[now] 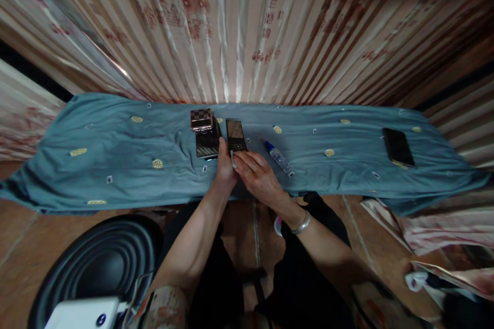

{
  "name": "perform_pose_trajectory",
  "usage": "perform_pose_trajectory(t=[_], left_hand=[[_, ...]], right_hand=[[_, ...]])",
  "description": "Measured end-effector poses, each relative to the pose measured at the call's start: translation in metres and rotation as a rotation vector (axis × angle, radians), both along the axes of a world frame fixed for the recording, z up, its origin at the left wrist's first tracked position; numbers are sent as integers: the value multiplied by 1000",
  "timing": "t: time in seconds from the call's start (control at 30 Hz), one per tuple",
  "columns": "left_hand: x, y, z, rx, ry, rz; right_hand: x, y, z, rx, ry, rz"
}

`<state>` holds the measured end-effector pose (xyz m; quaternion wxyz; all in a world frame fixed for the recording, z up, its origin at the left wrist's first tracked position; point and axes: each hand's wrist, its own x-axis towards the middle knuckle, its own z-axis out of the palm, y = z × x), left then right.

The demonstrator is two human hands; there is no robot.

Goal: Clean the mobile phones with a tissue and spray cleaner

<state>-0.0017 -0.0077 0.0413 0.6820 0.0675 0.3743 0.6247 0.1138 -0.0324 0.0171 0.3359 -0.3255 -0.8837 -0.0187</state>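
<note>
Near the front edge of the cloth-covered table, my left hand (226,164) is closed around the lower part of a dark slide-style mobile phone (235,131), thumb along its left side. The phone's screen faces up and away from me. My right hand (257,172) lies over the phone's lower half, fingers bent and pressed together. A small whitish thing (233,159) shows between the two hands; its kind is unclear. The keypad area is hidden under my right fingers. To the right of the hands lies a clear bottle with a blue cap (278,157).
Left of the phone lie a dark phone-like device (207,143) and a brown checkered box-shaped thing (201,119) on it. A black smartphone (399,147) rests far right on the teal cloth (123,139). Curtains (247,36) hang behind. A round black stool (100,267) stands lower left.
</note>
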Motion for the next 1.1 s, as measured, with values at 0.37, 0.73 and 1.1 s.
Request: perform_pose_trajectory(t=[0.37,0.73,1.1], left_hand=[[-13,6,-1,67,7,77],[-12,12,-2,35,-48,132],[-3,1,-4,57,12,25]], right_hand=[[9,3,2,-122,98,-37],[12,4,-9,-402,418,-52],[15,16,-14,-451,502,-96]])
